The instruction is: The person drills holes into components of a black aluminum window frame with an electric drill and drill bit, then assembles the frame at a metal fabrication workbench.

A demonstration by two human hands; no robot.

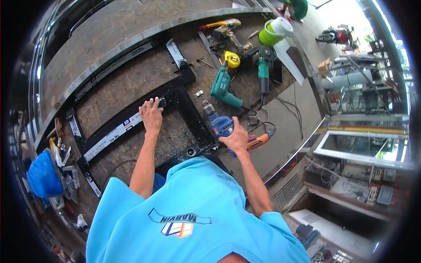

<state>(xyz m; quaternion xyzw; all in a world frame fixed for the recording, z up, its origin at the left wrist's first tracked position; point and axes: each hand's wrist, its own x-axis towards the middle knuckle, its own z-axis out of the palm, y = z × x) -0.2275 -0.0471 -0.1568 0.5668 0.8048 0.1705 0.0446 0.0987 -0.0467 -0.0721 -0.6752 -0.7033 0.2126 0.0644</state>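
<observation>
My right hand (237, 136) is wrapped around a blue power drill (219, 124). A round hole-saw-like bit (200, 94) sits in its chuck and points away from me, apart from the frame. My left hand (151, 116) rests on the middle bar of a black metal frame (184, 98), fingers stretched out. Printed protective film (114, 136) covers part of that bar. On the frame's near side is a round hole or ring (190, 152), with pale shavings scattered around the near corner.
Right of the frame lie a green drill (222, 87), an angle grinder (263, 74), a yellow tape measure (232, 59) and a cordless drill (234, 41). A green bucket (269, 37) stands behind. Cords cross the bench (285, 98). A blue bag (44, 174) lies left.
</observation>
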